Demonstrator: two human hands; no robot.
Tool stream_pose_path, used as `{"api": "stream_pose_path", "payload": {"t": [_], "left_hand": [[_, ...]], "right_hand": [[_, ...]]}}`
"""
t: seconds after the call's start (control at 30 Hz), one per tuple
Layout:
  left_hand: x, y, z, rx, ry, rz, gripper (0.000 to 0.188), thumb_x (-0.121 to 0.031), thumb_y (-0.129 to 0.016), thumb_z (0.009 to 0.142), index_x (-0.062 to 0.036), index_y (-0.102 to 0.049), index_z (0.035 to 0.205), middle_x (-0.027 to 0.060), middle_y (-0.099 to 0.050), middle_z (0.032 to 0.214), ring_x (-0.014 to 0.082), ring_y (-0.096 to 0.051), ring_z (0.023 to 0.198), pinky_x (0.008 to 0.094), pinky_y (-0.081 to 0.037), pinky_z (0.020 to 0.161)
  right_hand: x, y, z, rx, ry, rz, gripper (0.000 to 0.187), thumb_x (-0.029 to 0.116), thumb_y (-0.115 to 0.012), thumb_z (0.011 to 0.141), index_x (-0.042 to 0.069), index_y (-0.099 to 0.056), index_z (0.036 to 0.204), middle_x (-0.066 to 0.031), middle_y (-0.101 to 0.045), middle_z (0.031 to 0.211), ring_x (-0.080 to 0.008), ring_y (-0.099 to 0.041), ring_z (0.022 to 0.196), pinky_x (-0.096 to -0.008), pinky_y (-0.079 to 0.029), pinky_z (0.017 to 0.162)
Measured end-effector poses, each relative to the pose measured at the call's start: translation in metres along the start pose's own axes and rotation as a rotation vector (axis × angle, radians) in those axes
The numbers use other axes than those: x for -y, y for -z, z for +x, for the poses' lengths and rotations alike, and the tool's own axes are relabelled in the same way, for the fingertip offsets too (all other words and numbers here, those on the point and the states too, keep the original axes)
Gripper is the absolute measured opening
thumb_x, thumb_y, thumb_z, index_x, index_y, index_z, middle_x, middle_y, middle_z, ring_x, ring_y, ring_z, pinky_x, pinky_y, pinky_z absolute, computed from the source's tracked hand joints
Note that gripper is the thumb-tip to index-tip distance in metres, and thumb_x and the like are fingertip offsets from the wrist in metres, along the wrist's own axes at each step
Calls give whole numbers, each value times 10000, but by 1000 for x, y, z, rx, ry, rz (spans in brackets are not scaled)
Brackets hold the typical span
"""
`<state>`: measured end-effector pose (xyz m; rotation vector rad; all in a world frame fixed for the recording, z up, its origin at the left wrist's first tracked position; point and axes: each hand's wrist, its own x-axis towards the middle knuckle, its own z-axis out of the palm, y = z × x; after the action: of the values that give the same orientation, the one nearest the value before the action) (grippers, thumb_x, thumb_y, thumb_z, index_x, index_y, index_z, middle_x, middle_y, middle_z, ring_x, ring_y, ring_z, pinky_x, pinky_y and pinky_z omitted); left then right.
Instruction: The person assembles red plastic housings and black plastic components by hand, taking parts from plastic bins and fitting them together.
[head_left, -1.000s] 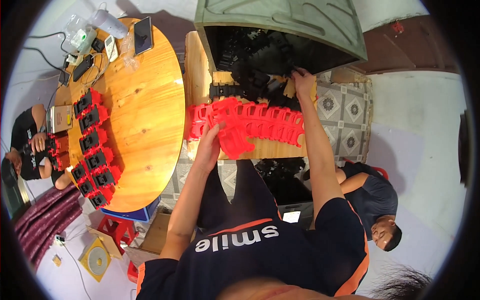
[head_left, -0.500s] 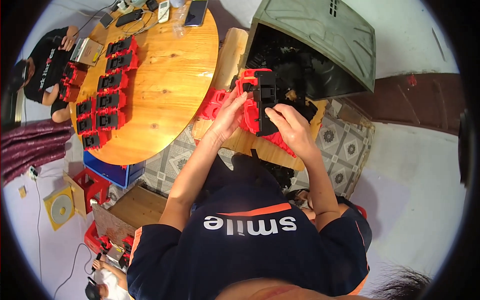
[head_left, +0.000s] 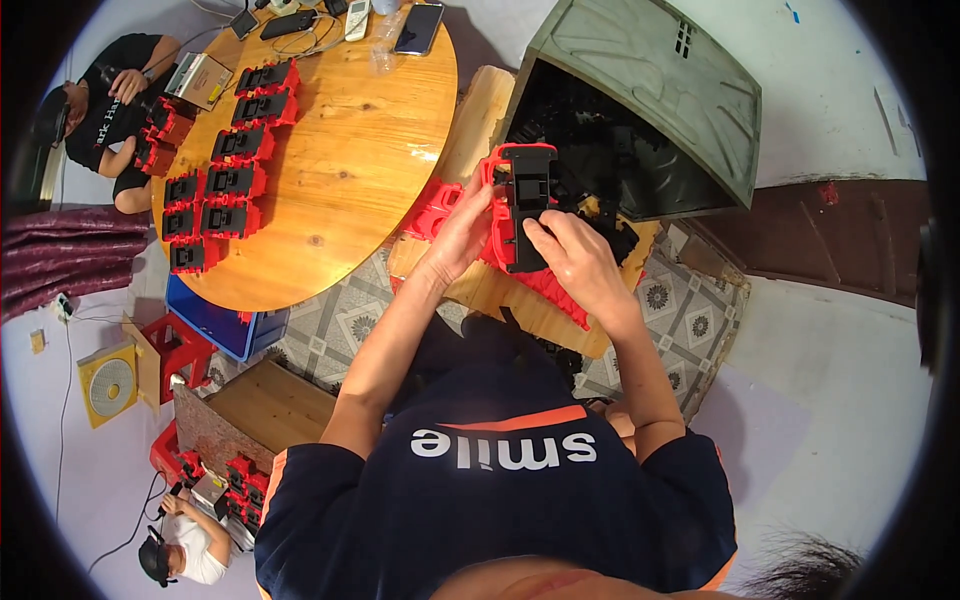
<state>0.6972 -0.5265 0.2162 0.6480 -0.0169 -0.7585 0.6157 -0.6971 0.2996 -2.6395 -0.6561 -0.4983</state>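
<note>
A red plastic housing with a black part (head_left: 528, 215) fitted over its right face stands tilted in front of me, above a low wooden bench. My left hand (head_left: 463, 232) is closed around its red left side, thumb on the near edge. With bent fingers, my right hand (head_left: 578, 258) presses on the lower right of the black part; whether anything small sits under the fingertips is hidden. More red housings (head_left: 432, 208) lie on the bench behind my left hand, and a red piece (head_left: 555, 295) lies below the held one.
A green metal cabinet (head_left: 655, 90), tipped open, holds loose black parts beyond the bench (head_left: 475, 105). On the left, a round wooden table (head_left: 350, 150) carries several red-and-black housings (head_left: 235, 180), a phone (head_left: 418, 28) and cables. A blue bin (head_left: 225, 325) stands below it. Two other people work at left.
The whole view has shifted a little, with the table appearing farther right and higher. My hands keep nearly the same hold on the housing; my right fingers have moved slightly.
</note>
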Motion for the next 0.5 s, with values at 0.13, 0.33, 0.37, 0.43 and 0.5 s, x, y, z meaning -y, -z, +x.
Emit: {"api": "stream_pose_path", "payload": {"t": [0.13,0.33,0.37,0.43,0.5], "left_hand": [[4,-11,-4,-67,-66,355,899,-255,-599,937,-158,67,1533,154,-320,1488,250,-408,1318,385,-380,1068],[9,-24,-12,-14,-15,222,834,-291,-582,949,-151,-14,1543,167,-319,1488,213,-433,1284,360,-396,1039],[13,-24,-8,-73,-76,371,801,-315,-563,961,-134,-41,1541,166,-342,1472,216,-448,1266,345,-397,1031],[9,-32,-9,-183,-118,533,725,-368,-518,987,-81,-128,1526,167,-438,1387,202,-488,1206,303,-404,1003],[22,-9,-6,-258,-161,584,710,-368,-519,987,-72,-154,1519,163,-470,1349,194,-505,1181,298,-419,985]], "right_hand": [[-8,-8,-1,-39,-59,114,341,60,-677,796,-6,-596,1121,-113,-555,1061,-248,-592,852,-344,-515,702],[-35,-49,12,-429,-827,969,455,297,-649,926,-7,-564,1255,-62,-651,1015,-156,-600,940,-274,-466,822],[-32,-54,13,-338,-869,1089,423,330,-614,948,0,-588,1211,-70,-656,1051,-149,-572,997,-296,-467,828],[-30,-64,16,-375,-805,808,344,296,-630,935,-4,-627,1104,-45,-656,986,-112,-561,961,-273,-461,811],[-28,-74,18,-385,-749,639,320,282,-637,929,-4,-635,1071,-32,-653,970,-94,-556,946,-256,-458,801]]}}
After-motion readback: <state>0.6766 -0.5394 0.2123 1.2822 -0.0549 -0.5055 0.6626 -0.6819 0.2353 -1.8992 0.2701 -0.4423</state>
